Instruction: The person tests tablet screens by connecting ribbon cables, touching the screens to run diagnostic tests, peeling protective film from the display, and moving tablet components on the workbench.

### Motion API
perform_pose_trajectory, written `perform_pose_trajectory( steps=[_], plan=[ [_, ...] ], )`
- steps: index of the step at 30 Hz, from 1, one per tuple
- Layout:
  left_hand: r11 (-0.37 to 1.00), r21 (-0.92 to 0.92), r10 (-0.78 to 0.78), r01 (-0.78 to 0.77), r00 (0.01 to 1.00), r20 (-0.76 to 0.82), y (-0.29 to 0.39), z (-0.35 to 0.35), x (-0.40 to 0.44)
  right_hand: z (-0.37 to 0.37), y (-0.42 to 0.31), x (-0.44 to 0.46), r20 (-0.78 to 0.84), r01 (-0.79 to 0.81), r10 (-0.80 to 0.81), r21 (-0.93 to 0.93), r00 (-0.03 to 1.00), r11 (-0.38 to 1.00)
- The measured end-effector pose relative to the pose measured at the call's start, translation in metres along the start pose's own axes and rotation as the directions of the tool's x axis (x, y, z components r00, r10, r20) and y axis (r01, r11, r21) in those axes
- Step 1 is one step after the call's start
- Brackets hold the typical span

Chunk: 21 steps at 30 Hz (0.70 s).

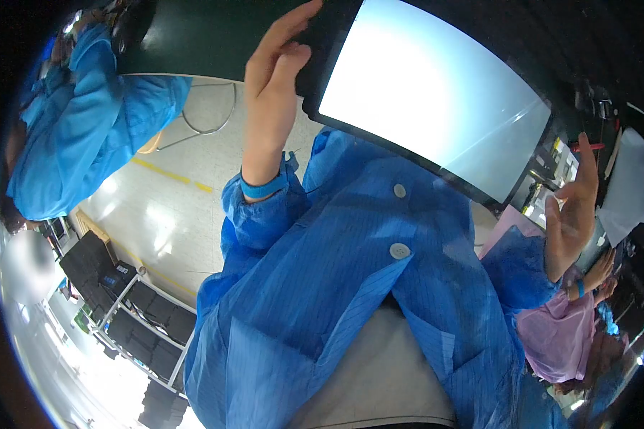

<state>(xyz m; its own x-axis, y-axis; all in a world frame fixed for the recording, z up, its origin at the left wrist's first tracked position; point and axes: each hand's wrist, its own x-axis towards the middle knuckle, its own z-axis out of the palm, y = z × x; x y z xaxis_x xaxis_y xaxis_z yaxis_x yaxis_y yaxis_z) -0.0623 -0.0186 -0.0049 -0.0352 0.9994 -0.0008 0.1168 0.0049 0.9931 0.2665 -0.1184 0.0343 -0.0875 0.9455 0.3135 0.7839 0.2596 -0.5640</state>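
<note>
A flat panel with a black frame and a brightly lit white screen (436, 86) lies slanted between my two hands, over the front of my blue coat. My left hand (272, 93), with a blue band at the wrist, is raised beside the panel's left edge. Its thumb and fingers are apart, and nothing is in them. Off the panel's lower right corner is my right hand (574, 214), thumb and fingers spread, holding nothing. No contact between either hand and the panel is visible.
A dark green tabletop (193, 39) runs along the top left. Beside it is a person in a blue coat (86, 136). A rack (132, 322) with black trays stands lower left. At right are a person in pink (558, 339), a white sheet (630, 186) and small tools.
</note>
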Motion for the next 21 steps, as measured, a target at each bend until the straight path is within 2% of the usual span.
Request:
perform_pose_trajectory(
  steps=[1,4,5,7,9,10,12,14,17,19,21],
  plan=[
    [1.000,-0.003,-0.006,0.006,0.999,-0.043,0.000,-0.002,-0.001,0.002,-0.005,-0.002,-0.038,-0.004,0.006,0.045,0.999,0.999],
    [0.946,0.192,0.276,-0.260,0.960,-0.058,-0.014,-0.015,-0.001,-0.009,-0.004,-0.006,0.010,0.065,-0.067,0.088,0.998,0.994],
    [0.946,0.204,0.263,-0.251,0.964,-0.035,-0.014,-0.017,-0.007,-0.003,-0.008,-0.006,-0.090,0.060,-0.047,0.148,0.995,0.987],
    [0.946,0.225,0.239,-0.235,0.971,0.008,0.003,-0.017,-0.025,-0.008,-0.019,-0.007,-0.009,0.108,-0.108,0.006,0.994,0.994],
    [0.835,0.060,0.522,-0.546,0.823,0.227,0.012,-0.014,-0.036,-0.006,-0.033,-0.002,0.040,0.172,-0.169,-0.086,0.985,0.981],
    [0.780,-0.095,0.599,-0.618,0.695,0.399,0.018,-0.009,-0.038,-0.001,-0.043,-0.001,0.062,0.205,-0.198,-0.128,0.978,0.971],
    [0.670,-0.197,0.683,-0.715,0.491,0.541,0.032,0.007,-0.047,0.009,-0.062,-0.001,0.108,0.269,-0.251,-0.209,0.962,0.940],
    [0.553,-0.072,0.712,-0.830,0.425,0.559,0.044,0.024,-0.066,0.016,-0.075,-0.001,0.093,0.280,-0.267,-0.188,0.959,0.941],
    [0.426,0.035,0.768,-0.904,0.382,0.514,0.044,0.028,-0.068,0.018,-0.075,-0.001,0.081,0.264,-0.254,-0.170,0.964,0.949],
    [0.441,0.121,0.729,-0.889,0.433,0.530,0.047,0.025,-0.066,0.016,-0.064,0.000,0.058,0.284,-0.278,-0.148,0.959,0.947],
    [0.443,0.175,0.712,-0.879,0.463,0.528,0.056,0.021,-0.056,0.014,-0.059,0.003,-0.021,0.110,-0.117,-0.213,0.993,0.971]
  ],
)
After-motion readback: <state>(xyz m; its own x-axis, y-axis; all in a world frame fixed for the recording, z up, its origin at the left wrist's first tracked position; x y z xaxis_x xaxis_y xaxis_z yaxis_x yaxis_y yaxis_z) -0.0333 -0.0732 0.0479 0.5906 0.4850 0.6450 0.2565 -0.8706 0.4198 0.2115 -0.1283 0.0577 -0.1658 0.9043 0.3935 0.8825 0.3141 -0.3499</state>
